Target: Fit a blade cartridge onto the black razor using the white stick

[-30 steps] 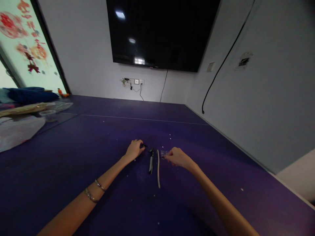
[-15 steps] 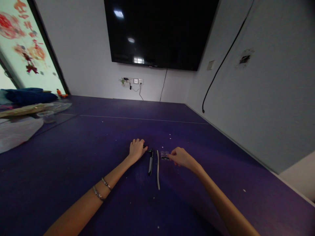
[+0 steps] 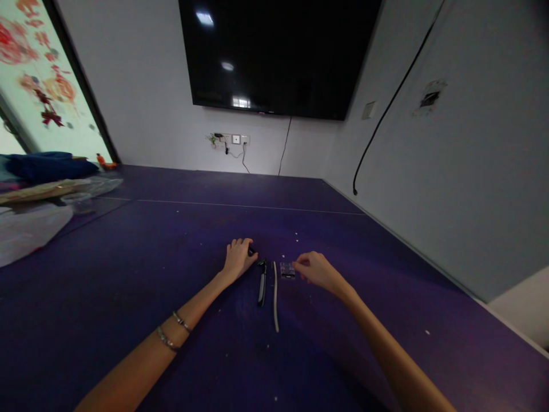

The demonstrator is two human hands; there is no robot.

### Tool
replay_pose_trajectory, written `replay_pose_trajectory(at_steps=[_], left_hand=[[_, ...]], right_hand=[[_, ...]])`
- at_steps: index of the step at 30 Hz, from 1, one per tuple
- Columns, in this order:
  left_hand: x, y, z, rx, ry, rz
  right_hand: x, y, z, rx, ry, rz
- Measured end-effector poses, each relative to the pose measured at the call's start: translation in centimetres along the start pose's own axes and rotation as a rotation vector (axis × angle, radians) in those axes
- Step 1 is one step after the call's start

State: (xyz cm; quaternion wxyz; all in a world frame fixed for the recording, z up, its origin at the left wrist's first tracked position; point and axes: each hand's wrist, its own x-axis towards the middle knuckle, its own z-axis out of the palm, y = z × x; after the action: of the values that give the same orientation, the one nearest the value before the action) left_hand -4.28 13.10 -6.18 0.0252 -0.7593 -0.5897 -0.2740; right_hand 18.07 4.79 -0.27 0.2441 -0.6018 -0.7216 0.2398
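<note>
My left hand [image 3: 238, 258] is curled over a small dark object [image 3: 251, 251], which shows only in part between thumb and fingers. Just right of it lies what looks like a razor [image 3: 261, 284], with a black and grey handle and its head pointing away from me. Beside that rests a thin, pale, slightly bent tube [image 3: 275, 297]. A small clear plastic case [image 3: 287, 271] lies flat to the right of the tube's far end. The pinched fingertips of my right hand [image 3: 315, 268] are at the case's upper right corner; its contents are too small to make out.
All of this lies on a broad purple surface [image 3: 180, 309] with scattered white specks. Plastic bags [image 3: 36, 229] and dark blue cloth [image 3: 51, 167] are piled at the left. A black cable [image 3: 388, 106] hangs along the right wall, and a television [image 3: 278, 57] is mounted ahead.
My left fingers have lifted and opened slightly around the dark object, showing more of it. My right fingertips have shifted up along the case's right edge. The razor and tube stay put.
</note>
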Motion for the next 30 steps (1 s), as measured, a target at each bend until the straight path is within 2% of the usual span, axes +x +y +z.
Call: replay_pose_trajectory(at_steps=[3,7,10,13,20,30], left_hand=[[0.2,0.7,-1.5,-0.127,0.103,0.153],[-0.4,3.3,-4.6,-0.3,0.21,0.354],[-1.6,5.2,-6.3,-0.377,0.219,0.463],[-2.8,6.1,-7.1,-0.408,0.2,0.538],[-4.0,6.1,-7.4,-0.4,0.221,0.562],[-4.4,6.6,-7.6,-0.381,0.228,0.578]], right_hand=[[0.3,-0.2,0.1,0.136,0.064,-0.019],[0.4,-0.9,0.1,0.469,0.065,-0.037],[0.2,-1.6,-0.1,0.664,0.066,-0.046],[-0.2,-2.6,-0.3,0.803,0.054,-0.024],[-1.0,-3.8,-0.2,0.866,-0.029,0.039],[-0.8,-3.1,0.2,0.822,-0.008,-0.022]])
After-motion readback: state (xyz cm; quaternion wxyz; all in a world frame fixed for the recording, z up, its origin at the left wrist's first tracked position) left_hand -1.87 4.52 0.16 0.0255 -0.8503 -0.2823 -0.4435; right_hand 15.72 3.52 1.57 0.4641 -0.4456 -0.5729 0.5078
